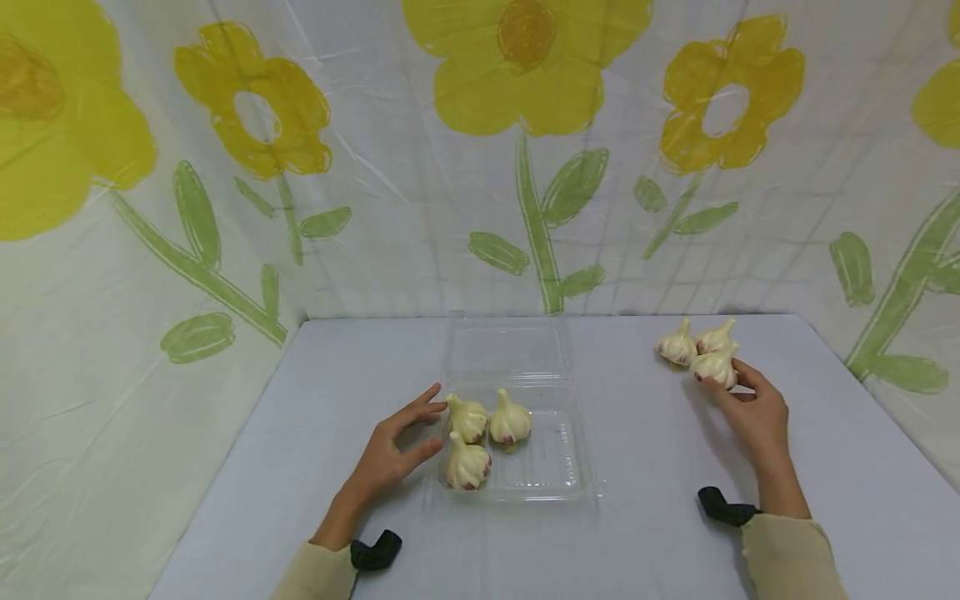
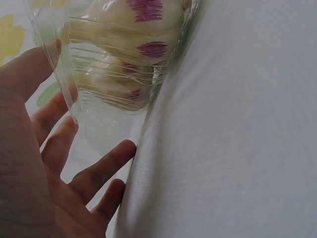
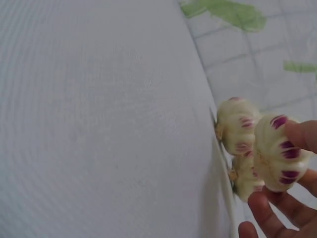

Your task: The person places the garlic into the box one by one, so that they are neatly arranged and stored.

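Observation:
My right hand point(image 1: 756, 414) pinches a garlic bulb point(image 1: 716, 367) between thumb and fingers, at the right of the table. In the right wrist view this bulb point(image 3: 278, 152) shows purple streaks and is off the table. Two more garlic bulbs point(image 1: 677, 343) sit right behind it. A clear plastic clamshell container point(image 1: 551, 467) lies with its lid raised open at the table's middle; three garlic bulbs point(image 1: 511, 419) are in its left part. Beside its left wall is my left hand point(image 1: 390, 454), fingers spread and loosely bent, fingertips at the rim in the left wrist view.
The container's clear lid point(image 1: 510, 350) reaches toward the table's back edge. A white cloth covers the table point(image 1: 637, 533). Behind it hangs a curtain point(image 1: 420, 250) painted with yellow flowers. Black wrist mounts point(image 1: 726, 507) stick out from both wrists.

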### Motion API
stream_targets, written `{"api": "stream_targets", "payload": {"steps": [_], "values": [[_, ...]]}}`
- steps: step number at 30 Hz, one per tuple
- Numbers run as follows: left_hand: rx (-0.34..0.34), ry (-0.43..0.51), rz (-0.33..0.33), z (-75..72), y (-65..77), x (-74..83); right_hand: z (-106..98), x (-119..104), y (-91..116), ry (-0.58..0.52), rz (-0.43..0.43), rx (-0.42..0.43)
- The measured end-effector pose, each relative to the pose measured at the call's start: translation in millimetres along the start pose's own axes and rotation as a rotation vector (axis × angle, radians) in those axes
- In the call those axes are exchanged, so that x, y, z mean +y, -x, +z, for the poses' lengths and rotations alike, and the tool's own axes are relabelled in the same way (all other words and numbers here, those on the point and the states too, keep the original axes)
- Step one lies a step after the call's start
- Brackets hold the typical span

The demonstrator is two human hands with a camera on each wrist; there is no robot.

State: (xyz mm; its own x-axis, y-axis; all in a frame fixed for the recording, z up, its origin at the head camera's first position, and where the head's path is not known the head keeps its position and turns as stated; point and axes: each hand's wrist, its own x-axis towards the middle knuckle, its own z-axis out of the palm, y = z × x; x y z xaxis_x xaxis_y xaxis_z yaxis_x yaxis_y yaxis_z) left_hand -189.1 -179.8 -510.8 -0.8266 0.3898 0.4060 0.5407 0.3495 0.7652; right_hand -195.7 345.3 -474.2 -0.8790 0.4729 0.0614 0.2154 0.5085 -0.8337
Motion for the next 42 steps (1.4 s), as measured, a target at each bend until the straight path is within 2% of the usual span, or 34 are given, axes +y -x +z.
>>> {"api": "stream_targets", "payload": {"steps": [8, 18, 30, 34, 42], "values": [[-0.003, -0.007, -0.022, -0.8, -0.3, 1.2, 2.2, -11.3, 3.9, -0.009, -0.089, -0.038], [0.004, -0.002, -0.007, -0.3, 0.0, 1.3, 5.7, -27.2, 10.3, -0.026, -0.22, -0.114], [0.003, -0.01, -0.005, 0.1, -0.3, 1.0, 16.3, -46.7, 22.7, -0.01, -0.363, -0.234], [-0.004, -0.01, -0.022, -0.6, -0.2, 2.0, 20.6, -53.4, 27.7, -0.009, -0.404, -0.275], [-0.009, -0.013, -0.031, -0.9, -0.9, 3.5, 33.3, -64.8, 37.3, -0.031, -0.494, -0.322]]}}
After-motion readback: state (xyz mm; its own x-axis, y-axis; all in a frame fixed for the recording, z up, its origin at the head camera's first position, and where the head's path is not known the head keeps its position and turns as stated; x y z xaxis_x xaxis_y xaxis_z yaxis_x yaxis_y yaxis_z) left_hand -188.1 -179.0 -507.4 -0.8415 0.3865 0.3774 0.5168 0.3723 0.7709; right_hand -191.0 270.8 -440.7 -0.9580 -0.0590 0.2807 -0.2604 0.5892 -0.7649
